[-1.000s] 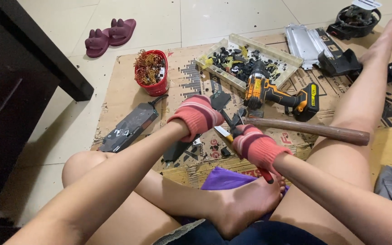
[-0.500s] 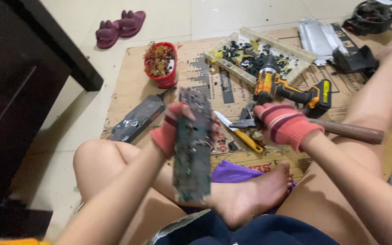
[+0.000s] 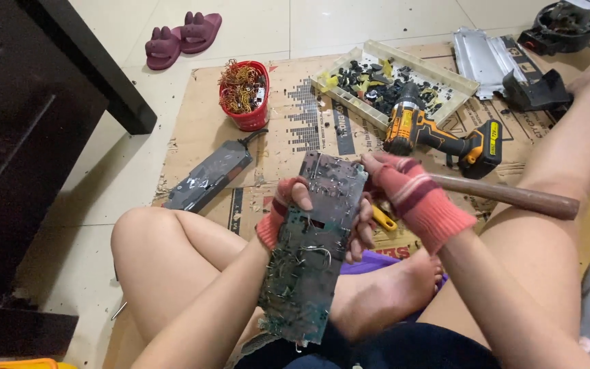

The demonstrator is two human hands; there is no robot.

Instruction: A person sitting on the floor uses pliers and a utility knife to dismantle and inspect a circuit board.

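Although the circuit board (image 3: 314, 249) fills the middle of my view, its near end runs down past my lap and I cannot make out how it finishes, and its small soldered pins blur into a grey-green tangle. The board stands tilted over my crossed legs, its far edge above the cardboard sheet (image 3: 295, 116). My right hand (image 3: 404, 195) hides part of a yellow-handled tool (image 3: 384, 219) lying on the cardboard, and a wooden handle (image 3: 513, 197) passes behind that wrist, its head unseen.

Compared with half a second ago, the board has come up closer to me and looks larger, and my right hand, then well apart from it, has moved in against its far right corner.

My left hand (image 3: 288, 212) is clamped on the board: the thumb lies on the face, the fingers (image 3: 360, 236) wrap round the right edge. Whether the right hand's fingers pinch the corner or only rest there I cannot tell; they are curled close together.

Farther out lie a cordless drill (image 3: 438, 137), a tray of small parts (image 3: 394, 82), a red tub of copper wire (image 3: 244, 92), and a dark flat module (image 3: 209, 176) at left.
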